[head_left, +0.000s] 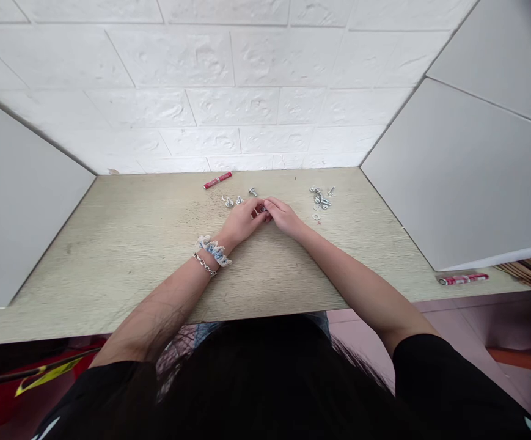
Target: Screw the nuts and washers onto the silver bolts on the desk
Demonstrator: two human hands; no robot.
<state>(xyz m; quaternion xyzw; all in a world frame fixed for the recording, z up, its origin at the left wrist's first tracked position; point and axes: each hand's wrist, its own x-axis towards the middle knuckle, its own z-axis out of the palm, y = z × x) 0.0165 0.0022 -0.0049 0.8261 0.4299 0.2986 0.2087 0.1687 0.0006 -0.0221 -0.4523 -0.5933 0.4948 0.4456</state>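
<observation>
Left hand (241, 222) and right hand (284, 217) pinch a small metal fastener (264, 209) between them over the tabletop (265, 275), likely fingertip-only because it's tiny. Bolts (229, 202) just beyond left hand; two look head-down, probably for stability.

Free lane betw. L bolts (253, 192) & R washers (316, 217), wall (265, 139) behind

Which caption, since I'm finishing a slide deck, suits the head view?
Left hand and right hand meet at a small metal piece, bolts to the left, washers to the right.
</observation>
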